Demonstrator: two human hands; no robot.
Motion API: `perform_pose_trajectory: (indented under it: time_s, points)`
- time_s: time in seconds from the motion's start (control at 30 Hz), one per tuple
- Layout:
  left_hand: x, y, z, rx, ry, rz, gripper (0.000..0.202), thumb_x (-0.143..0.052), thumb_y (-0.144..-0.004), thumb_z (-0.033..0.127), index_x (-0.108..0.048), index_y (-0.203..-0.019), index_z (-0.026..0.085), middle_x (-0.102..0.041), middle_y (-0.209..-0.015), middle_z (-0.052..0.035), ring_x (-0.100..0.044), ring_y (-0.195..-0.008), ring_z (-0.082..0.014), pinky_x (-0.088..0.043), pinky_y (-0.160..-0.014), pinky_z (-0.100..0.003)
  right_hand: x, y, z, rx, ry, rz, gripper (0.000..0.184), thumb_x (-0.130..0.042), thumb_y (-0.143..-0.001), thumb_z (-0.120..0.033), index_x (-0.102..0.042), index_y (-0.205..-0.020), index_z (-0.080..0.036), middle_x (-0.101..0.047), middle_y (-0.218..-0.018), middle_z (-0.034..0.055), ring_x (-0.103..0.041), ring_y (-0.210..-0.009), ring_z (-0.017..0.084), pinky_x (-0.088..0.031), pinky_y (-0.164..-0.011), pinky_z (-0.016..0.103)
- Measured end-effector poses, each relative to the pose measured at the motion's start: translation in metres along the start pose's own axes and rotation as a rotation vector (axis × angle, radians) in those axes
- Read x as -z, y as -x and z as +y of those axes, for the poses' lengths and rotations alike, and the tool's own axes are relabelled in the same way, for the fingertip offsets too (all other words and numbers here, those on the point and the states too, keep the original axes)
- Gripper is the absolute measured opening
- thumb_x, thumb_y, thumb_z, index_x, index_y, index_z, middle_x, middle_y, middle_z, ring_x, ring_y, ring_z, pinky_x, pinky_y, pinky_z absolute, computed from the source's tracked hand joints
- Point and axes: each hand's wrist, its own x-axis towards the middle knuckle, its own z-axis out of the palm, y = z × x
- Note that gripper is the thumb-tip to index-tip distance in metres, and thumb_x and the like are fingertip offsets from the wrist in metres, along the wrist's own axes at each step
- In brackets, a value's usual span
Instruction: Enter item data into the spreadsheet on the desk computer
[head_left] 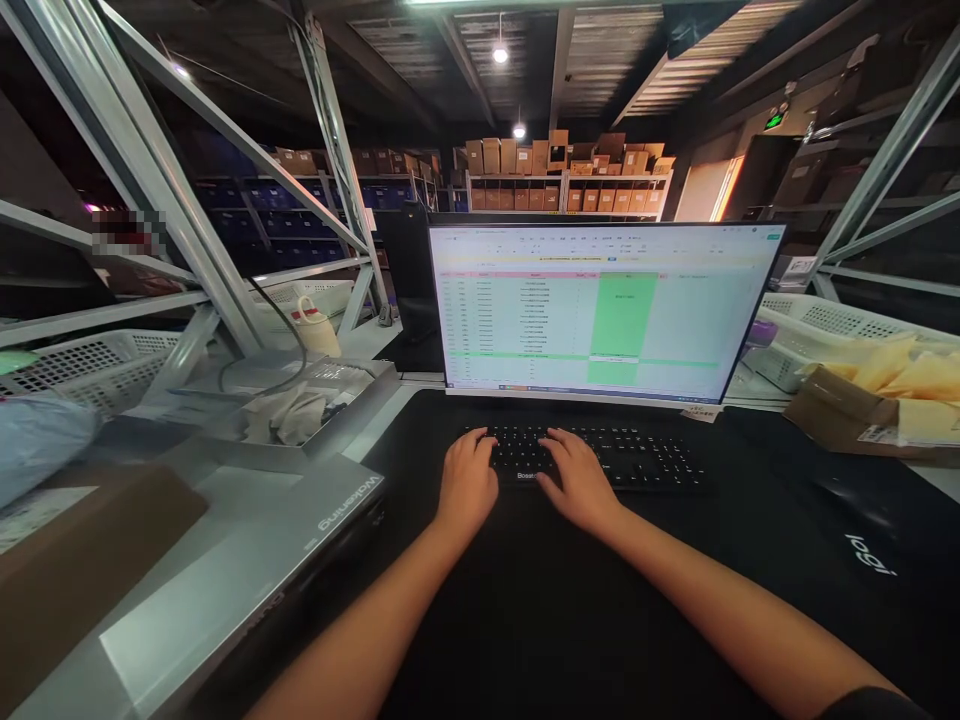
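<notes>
Both hands rest at a black keyboard [630,458] on a dark desk mat. Over its left end lies my left hand [469,478], palm down, its fingers stretched onto the keys. My right hand [581,480] sits near the middle keys, fingers apart and thumb spread toward the front edge. Neither hand grips anything. Behind the keyboard stands a monitor [517,320] showing a spreadsheet with a green column and a green row; its text is too small to read.
A black mouse [859,500] lies on the mat [480,620] at right. A cardboard box [840,410] with yellow packets stands beyond it. At left are a grey box [247,560], a brown carton [97,560] and a white basket [112,370]. Metal rack posts [172,170] flank the desk.
</notes>
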Motion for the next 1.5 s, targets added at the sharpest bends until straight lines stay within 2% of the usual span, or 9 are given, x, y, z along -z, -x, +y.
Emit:
perform_pose_trajectory:
  time_s: [0.13, 0.37, 0.5, 0.63, 0.8, 1.0, 1.07, 1.27, 1.5]
  points:
    - [0.005, -0.003, -0.006, 0.048, -0.064, -0.020, 0.036, -0.046, -0.076, -0.001, -0.072, -0.092, 0.019, -0.063, -0.124, -0.0098, -0.057, -0.119, -0.0277, -0.046, -0.107, -0.046, -0.004, 0.004, 0.000, 0.001, 0.011, -0.047, 0.043, -0.051, -0.094, -0.029, -0.053, -0.135, -0.014, -0.051, -0.140, 0.0132, -0.044, -0.132, 0.026, -0.036, -0.115, 0.049]
    - [0.005, -0.005, -0.011, 0.142, -0.277, -0.035, 0.046, -0.044, -0.082, 0.002, -0.070, -0.117, 0.014, -0.057, -0.134, -0.0181, -0.054, -0.125, -0.0329, -0.042, -0.109, -0.050, -0.009, 0.005, 0.000, 0.023, 0.029, -0.002, 0.036, -0.051, -0.094, -0.027, -0.059, -0.127, -0.016, -0.056, -0.134, 0.0121, -0.047, -0.129, 0.026, -0.035, -0.116, 0.050]
    - [0.001, -0.006, -0.015, 0.095, -0.311, -0.019, 0.047, -0.040, -0.083, 0.001, -0.070, -0.115, 0.017, -0.056, -0.137, -0.0170, -0.052, -0.128, -0.0313, -0.039, -0.113, -0.052, -0.007, 0.005, 0.001, 0.012, 0.016, -0.014, 0.036, -0.051, -0.094, -0.027, -0.058, -0.128, -0.015, -0.056, -0.133, 0.0120, -0.048, -0.128, 0.026, -0.036, -0.115, 0.050]
    - [-0.003, -0.005, -0.015, 0.072, -0.261, -0.029, 0.041, -0.041, -0.080, -0.001, -0.074, -0.099, 0.016, -0.057, -0.137, -0.0155, -0.049, -0.132, -0.0317, -0.038, -0.113, -0.053, -0.006, 0.005, 0.000, -0.010, -0.006, -0.015, 0.040, -0.051, -0.094, -0.026, -0.053, -0.133, -0.015, -0.055, -0.133, 0.0119, -0.048, -0.126, 0.025, -0.038, -0.113, 0.049]
    - [0.002, -0.003, -0.007, -0.044, -0.126, 0.053, 0.041, -0.041, -0.080, -0.002, -0.073, -0.091, 0.020, -0.058, -0.138, -0.0100, -0.049, -0.132, -0.0279, -0.041, -0.112, -0.053, -0.006, 0.006, -0.001, -0.013, -0.019, -0.005, 0.040, -0.051, -0.094, -0.025, -0.053, -0.132, -0.016, -0.055, -0.132, 0.0118, -0.049, -0.124, 0.024, -0.039, -0.112, 0.048]
    - [0.003, -0.003, -0.002, -0.116, -0.067, -0.020, 0.035, -0.044, -0.077, -0.001, -0.073, -0.072, 0.018, -0.063, -0.132, -0.0109, -0.054, -0.127, -0.0292, -0.044, -0.109, -0.052, -0.006, 0.005, -0.001, -0.020, -0.018, -0.003, 0.038, -0.052, -0.093, -0.025, -0.056, -0.129, -0.016, -0.055, -0.131, 0.0119, -0.048, -0.124, 0.025, -0.040, -0.111, 0.046]
    - [0.003, -0.004, -0.001, -0.117, -0.056, -0.014, 0.034, -0.044, -0.078, 0.000, -0.073, -0.075, 0.018, -0.063, -0.131, -0.0117, -0.054, -0.127, -0.0294, -0.044, -0.109, -0.051, -0.005, 0.004, -0.001, -0.022, -0.023, -0.004, 0.037, -0.052, -0.093, -0.025, -0.057, -0.129, -0.015, -0.056, -0.130, 0.0116, -0.049, -0.123, 0.025, -0.041, -0.109, 0.045]
    - [-0.002, -0.002, 0.004, -0.159, -0.010, -0.052, 0.029, -0.049, -0.086, 0.012, -0.069, -0.107, 0.016, -0.064, -0.126, -0.0135, -0.059, -0.119, -0.0286, -0.050, -0.104, -0.048, -0.006, -0.003, -0.004, -0.019, -0.057, 0.001, 0.030, -0.052, -0.092, -0.022, -0.063, -0.119, -0.016, -0.060, -0.124, 0.0089, -0.052, -0.118, 0.023, -0.041, -0.108, 0.041]
    - [-0.008, 0.000, 0.004, -0.197, -0.055, -0.150, 0.025, -0.049, -0.090, 0.020, -0.068, -0.107, 0.014, -0.066, -0.122, -0.0141, -0.062, -0.113, -0.0284, -0.053, -0.100, -0.047, -0.013, -0.007, -0.003, 0.038, -0.072, -0.006, 0.029, -0.051, -0.088, -0.014, -0.066, -0.113, -0.018, -0.063, -0.121, 0.0072, -0.053, -0.117, 0.020, -0.038, -0.111, 0.041]
